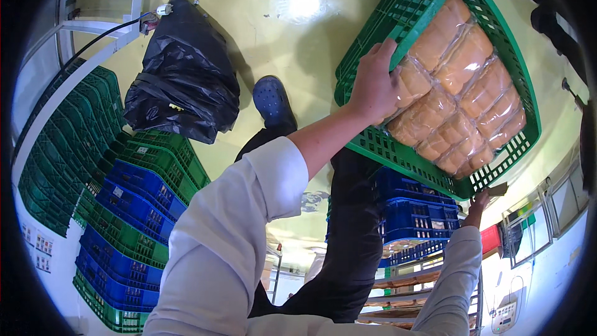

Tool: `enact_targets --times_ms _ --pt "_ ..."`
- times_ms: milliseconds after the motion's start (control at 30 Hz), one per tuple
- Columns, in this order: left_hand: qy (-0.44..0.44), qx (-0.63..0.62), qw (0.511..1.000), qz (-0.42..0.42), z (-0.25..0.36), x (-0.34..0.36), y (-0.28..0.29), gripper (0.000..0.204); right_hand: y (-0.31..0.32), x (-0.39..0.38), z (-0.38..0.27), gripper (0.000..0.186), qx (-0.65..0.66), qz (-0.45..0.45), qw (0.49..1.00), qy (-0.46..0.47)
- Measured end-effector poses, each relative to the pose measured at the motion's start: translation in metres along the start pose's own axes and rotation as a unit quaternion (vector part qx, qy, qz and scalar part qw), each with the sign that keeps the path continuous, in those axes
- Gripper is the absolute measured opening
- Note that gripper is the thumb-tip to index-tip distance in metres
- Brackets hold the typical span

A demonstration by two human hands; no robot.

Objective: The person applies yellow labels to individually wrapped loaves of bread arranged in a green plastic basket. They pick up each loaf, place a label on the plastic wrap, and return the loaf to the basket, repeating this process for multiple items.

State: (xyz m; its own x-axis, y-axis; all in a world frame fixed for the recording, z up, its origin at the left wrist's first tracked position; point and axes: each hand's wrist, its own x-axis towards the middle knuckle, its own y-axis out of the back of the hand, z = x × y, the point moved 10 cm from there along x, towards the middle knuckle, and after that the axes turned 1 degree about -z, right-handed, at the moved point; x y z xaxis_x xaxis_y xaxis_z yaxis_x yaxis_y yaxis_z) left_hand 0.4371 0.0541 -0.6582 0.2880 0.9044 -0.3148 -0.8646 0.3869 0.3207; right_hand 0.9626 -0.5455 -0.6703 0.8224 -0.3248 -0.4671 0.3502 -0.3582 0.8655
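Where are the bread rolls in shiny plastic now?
In the head view, the wrapped bread rolls are at the upper right, inside a green crate, with the left hand at its left edge and the right hand by its bottom corner.

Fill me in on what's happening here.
A person has a green crate filled with bread rolls in clear wrapping. The left hand grips the crate's rim on one side; the right hand is at its lower corner, beside a small tan piece, though its hold is hard to make out. Off to the left are a black plastic bag and stacked blue and green crates.
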Motion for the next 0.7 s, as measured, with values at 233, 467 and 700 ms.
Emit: enact_targets --times_ms 233,467,700 --pt "-0.087 0.063 0.99 0.088 0.024 0.028 0.036 0.028 -0.026 -0.053 -0.021 0.045 0.139 -0.059 0.988 0.04" --pt "-0.181 0.095 0.968 0.144 0.099 0.026 0.133 0.037 -0.001 -0.156 -0.099 0.038 0.115 -0.035 0.964 0.236" --pt "0.236 0.201 0.945 -0.104 -0.021 -0.326 0.298 0.027 -0.116 -0.503 -0.128 0.034 0.141 -0.384 0.869 0.278"
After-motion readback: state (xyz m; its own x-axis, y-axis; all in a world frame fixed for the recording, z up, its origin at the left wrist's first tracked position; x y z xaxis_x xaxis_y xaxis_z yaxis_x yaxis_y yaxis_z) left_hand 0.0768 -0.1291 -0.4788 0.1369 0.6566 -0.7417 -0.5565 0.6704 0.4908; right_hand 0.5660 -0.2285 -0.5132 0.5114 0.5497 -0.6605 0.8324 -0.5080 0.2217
